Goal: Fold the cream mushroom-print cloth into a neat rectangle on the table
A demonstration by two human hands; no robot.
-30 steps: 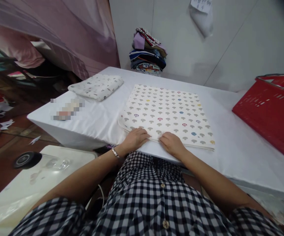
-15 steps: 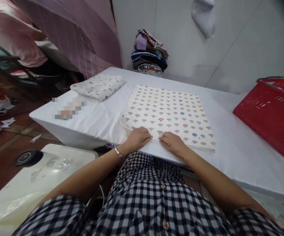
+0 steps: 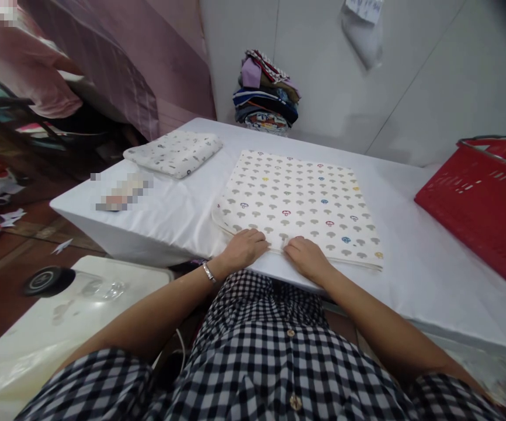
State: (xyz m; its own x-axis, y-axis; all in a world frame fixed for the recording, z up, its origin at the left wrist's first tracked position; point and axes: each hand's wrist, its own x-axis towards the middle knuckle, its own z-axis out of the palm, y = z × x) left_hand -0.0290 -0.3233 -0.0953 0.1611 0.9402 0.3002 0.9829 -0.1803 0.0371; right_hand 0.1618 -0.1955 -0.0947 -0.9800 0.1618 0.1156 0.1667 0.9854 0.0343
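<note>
A folded white cloth [image 3: 297,199] printed with grey and coloured mushrooms lies flat in front of me, its layers showing at the left and near edges. My left hand [image 3: 246,245] is at its near edge, fingers bent and closed over the hem. A short gap to the right, my right hand [image 3: 306,256] has its fingers closed on the same edge. The thumbs and the underside of the grip are mostly hidden. Farther left lies a second folded white cloth [image 3: 174,153] with a small dark print, touched by neither hand.
The white-covered table [image 3: 411,257] bears a red plastic basket [image 3: 476,210] at right and a pixelated item [image 3: 124,193] at left. Folded clothes [image 3: 266,93] are stacked by the wall. A cream surface [image 3: 117,333] stands low left. A person in pink [image 3: 29,64] sits beyond.
The right hand's fingers have shifted very slightly on the cloth's near edge. The left hand and the cloth stay in place; the view tilts a little.
</note>
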